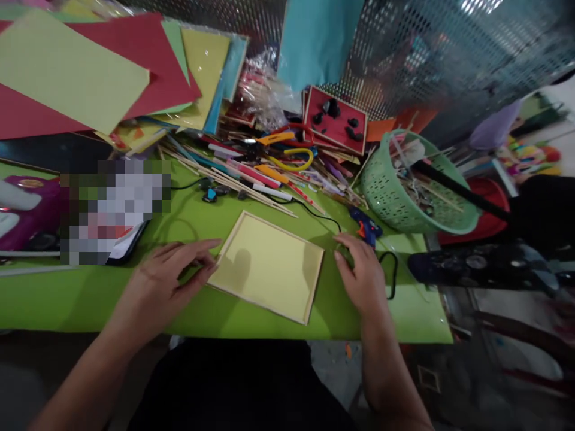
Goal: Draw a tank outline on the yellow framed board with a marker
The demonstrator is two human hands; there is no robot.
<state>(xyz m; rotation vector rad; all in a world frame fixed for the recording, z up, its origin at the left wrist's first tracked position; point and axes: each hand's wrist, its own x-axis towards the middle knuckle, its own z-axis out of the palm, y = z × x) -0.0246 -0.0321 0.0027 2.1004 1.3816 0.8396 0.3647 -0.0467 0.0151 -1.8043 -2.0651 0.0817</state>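
1. We hold our left hand (168,275) loosely open by the yellow panel's (274,263) left edge; contact is unclear.
2. The yellow panel lies on our green table (193,311).
3. Our right hand (363,272) hovers open, near the glue gun (369,226).

Head-worn view reaches me: faces forward and down, left hand (168,278) and right hand (363,272) close (wearer's torso (238,386) at bottom centre), mesh (395,54) farther off, upper right.
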